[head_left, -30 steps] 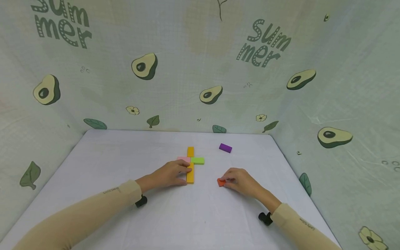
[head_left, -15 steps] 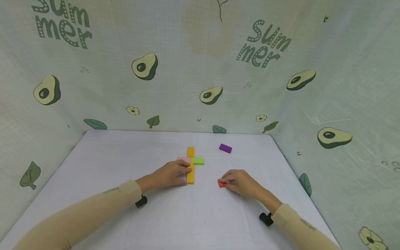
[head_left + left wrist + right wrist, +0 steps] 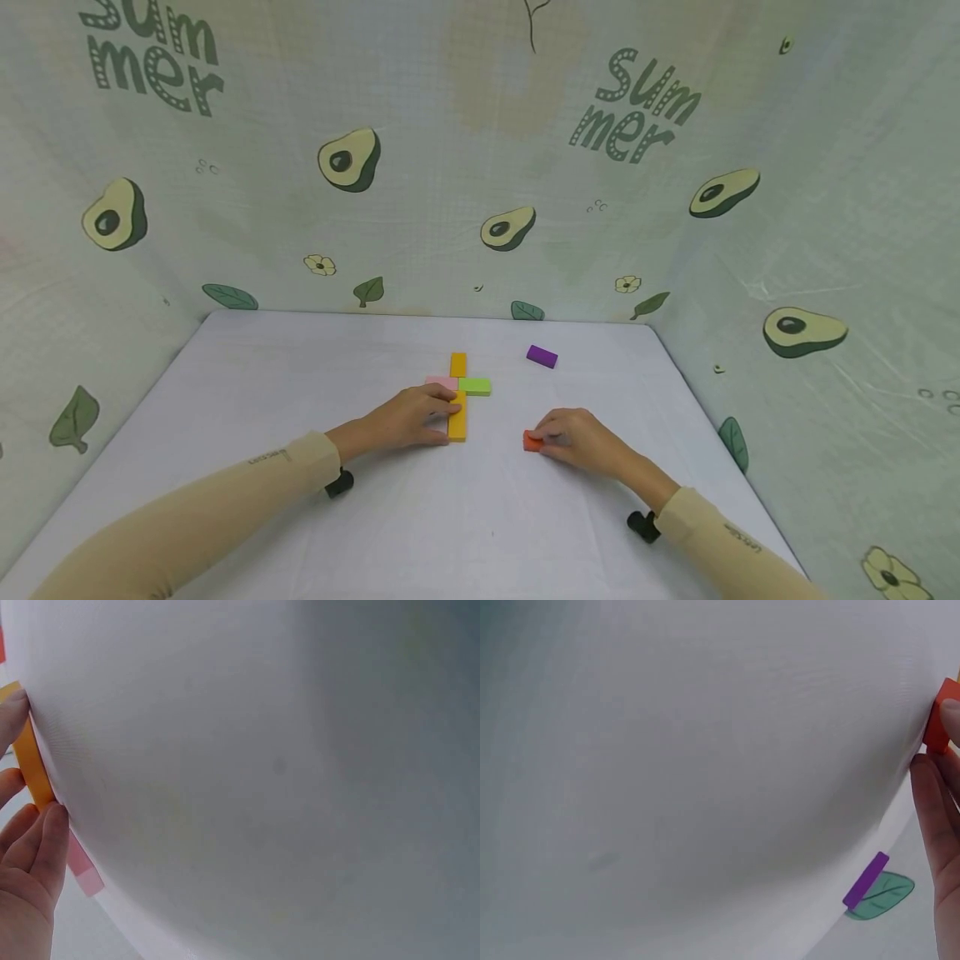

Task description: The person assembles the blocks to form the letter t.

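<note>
My left hand [image 3: 408,417] holds a long yellow block [image 3: 457,428] lying on the table, its thumb near one end and fingers toward the other. A pink block [image 3: 442,381], a light green block [image 3: 475,387] and a shorter yellow block [image 3: 457,365] meet at its far end, making a flat cross. To the right, my right hand [image 3: 579,437] pinches a small orange-red block [image 3: 532,442] at the tabletop. The right wrist view shows the thumb on that block's face [image 3: 935,724]. Fingers partly hide both held blocks.
A purple block [image 3: 542,357] lies alone farther back, to the right of the cross. White cloth covers the table [image 3: 420,533]. Printed fabric walls [image 3: 420,233] with avocados and leaves stand behind it and at both sides.
The orange-red block has turned slightly in my right fingers, and that hand has shifted a little toward me. My left hand and the cross of blocks stay in place.
</note>
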Action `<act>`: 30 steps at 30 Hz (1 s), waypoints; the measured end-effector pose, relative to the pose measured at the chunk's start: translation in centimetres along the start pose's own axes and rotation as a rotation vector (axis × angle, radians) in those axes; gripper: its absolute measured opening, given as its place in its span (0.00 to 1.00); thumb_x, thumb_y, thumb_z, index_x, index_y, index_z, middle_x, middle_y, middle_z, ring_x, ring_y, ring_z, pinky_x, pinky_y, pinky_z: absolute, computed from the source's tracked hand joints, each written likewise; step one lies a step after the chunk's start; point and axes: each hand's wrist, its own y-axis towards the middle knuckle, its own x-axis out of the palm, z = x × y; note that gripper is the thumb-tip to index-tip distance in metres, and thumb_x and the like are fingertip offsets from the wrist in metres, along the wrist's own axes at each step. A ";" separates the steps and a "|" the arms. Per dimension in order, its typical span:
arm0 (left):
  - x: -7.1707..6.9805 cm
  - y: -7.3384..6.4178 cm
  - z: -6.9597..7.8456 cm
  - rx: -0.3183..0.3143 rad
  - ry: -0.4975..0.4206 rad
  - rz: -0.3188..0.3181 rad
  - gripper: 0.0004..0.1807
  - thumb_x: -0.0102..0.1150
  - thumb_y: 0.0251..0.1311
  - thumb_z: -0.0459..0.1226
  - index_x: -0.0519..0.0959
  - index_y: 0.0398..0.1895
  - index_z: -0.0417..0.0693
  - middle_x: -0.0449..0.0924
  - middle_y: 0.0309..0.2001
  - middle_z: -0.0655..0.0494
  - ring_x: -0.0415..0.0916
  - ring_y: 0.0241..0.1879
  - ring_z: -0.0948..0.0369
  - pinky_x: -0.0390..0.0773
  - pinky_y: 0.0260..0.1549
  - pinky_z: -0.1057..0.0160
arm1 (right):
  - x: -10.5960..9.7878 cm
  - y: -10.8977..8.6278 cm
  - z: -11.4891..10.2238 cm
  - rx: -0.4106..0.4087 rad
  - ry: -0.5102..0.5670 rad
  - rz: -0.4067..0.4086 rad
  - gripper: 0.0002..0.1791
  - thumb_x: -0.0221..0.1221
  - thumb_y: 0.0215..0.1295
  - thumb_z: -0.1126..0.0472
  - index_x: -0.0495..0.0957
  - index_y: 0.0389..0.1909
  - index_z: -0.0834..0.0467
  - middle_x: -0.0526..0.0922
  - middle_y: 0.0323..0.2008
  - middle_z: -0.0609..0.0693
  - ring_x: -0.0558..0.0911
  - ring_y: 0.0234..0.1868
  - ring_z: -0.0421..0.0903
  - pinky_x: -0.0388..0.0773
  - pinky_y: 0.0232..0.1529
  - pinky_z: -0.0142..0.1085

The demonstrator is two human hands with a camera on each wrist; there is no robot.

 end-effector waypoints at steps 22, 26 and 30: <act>0.0 -0.1 0.0 0.001 -0.008 0.004 0.33 0.77 0.62 0.48 0.81 0.69 0.46 0.78 0.68 0.52 0.76 0.66 0.56 0.77 0.68 0.55 | 2.9 1.3 -4.8 0.061 0.067 0.164 0.15 0.74 0.64 0.65 0.91 0.52 0.58 0.91 0.42 0.45 0.88 0.44 0.39 0.87 0.48 0.35; 0.0 -0.1 0.1 -0.003 -0.007 -0.001 0.33 0.77 0.63 0.48 0.81 0.69 0.46 0.78 0.68 0.52 0.76 0.66 0.56 0.77 0.68 0.55 | 3.5 1.9 -5.5 0.060 0.066 0.168 0.15 0.74 0.64 0.65 0.91 0.51 0.58 0.91 0.41 0.45 0.88 0.43 0.39 0.87 0.48 0.35; 0.0 -0.1 0.1 -0.003 -0.004 0.002 0.33 0.77 0.62 0.48 0.81 0.69 0.46 0.78 0.68 0.52 0.76 0.66 0.55 0.77 0.68 0.54 | 4.2 2.3 -6.2 0.055 0.062 0.164 0.15 0.75 0.64 0.65 0.91 0.51 0.59 0.91 0.40 0.45 0.87 0.42 0.40 0.87 0.47 0.36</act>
